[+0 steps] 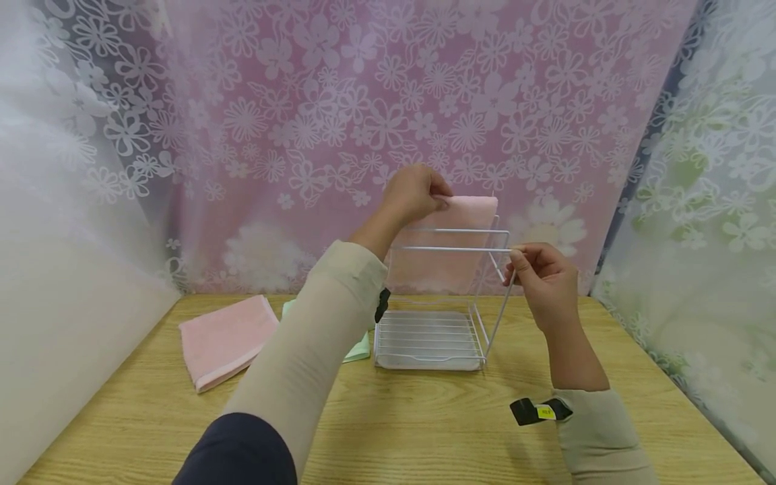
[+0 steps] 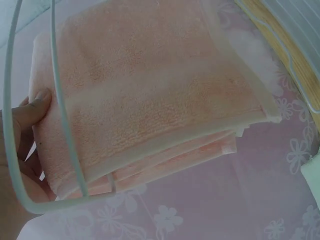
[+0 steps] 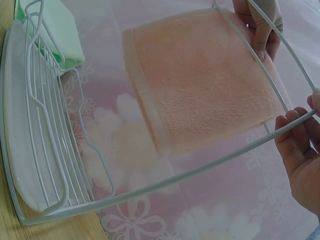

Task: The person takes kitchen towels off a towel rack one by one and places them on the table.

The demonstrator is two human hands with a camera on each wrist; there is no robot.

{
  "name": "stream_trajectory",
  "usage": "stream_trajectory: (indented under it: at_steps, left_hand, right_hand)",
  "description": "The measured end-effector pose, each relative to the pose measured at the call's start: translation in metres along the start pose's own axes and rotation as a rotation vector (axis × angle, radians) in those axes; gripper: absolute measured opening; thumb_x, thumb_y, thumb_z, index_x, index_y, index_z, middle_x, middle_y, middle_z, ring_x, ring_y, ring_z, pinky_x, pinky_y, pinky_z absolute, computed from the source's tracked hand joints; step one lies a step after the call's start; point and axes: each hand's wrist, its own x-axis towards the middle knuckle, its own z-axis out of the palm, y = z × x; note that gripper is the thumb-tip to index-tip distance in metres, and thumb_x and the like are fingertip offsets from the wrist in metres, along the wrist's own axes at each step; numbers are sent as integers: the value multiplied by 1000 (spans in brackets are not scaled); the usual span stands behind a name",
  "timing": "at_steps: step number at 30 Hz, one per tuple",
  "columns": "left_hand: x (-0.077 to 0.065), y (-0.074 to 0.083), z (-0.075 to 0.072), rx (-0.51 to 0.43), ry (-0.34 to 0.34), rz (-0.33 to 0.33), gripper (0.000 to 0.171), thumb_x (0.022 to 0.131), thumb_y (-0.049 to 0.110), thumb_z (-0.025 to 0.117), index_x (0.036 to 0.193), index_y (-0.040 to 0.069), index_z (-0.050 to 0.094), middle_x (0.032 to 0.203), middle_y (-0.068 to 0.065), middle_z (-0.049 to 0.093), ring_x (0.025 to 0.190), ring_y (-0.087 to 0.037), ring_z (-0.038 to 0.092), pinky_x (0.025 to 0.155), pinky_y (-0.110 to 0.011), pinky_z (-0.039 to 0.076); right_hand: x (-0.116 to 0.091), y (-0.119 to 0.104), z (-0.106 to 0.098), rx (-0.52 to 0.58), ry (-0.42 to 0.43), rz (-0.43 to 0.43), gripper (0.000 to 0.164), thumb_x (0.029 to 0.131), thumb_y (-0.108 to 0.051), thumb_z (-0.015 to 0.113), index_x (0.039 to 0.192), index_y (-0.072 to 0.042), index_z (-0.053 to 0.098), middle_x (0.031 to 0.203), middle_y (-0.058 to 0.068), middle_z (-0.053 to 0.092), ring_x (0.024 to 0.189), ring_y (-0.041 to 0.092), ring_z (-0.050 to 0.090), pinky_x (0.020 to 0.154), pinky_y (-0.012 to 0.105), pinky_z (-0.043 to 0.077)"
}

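A white wire rack stands on the table, with a wire shelf and a pale tray at its base. My left hand holds the top fold of a pink towel at the rack's back; thumb on one face, the other fingers partly hidden behind it. The folded towel hangs down behind two front bars, seemingly over a rear bar. With the thumb and fingers of my right hand, I pinch the rack's upper right front corner.
Left of the rack a second pink towel lies folded on the wooden table. A light green towel lies beside the rack, partly behind my left forearm. A flowered curtain hangs behind the table.
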Motion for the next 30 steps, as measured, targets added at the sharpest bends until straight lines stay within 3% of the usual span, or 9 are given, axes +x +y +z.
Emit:
stream_trajectory:
  at_steps: [15,24,30]
  left_hand:
    - [-11,2,-9,-143,-6,63,14,83,14,80,97,13,78,92,3,73,85,-10,63,78,-21,51]
    - [-19,1,-18,-176,-6,114,17,82,15,80,99,11,78,93,1,73,83,-10,64,75,-21,51]
    - [-26,0,-19,-189,-10,149,14,84,12,79,98,9,78,90,0,73,82,-11,66,74,-21,53]
  right_hand:
    - [-1,-2,3,-26,18,4,13,94,0,62,96,13,61,73,18,58,58,22,58,59,23,55]
    - [0,-1,1,-43,1,-29,10,94,1,62,97,10,63,73,19,58,59,22,58,59,22,54]
    - [-1,-1,0,-55,-2,-28,18,94,0,61,99,18,58,74,17,59,59,22,58,59,22,54]
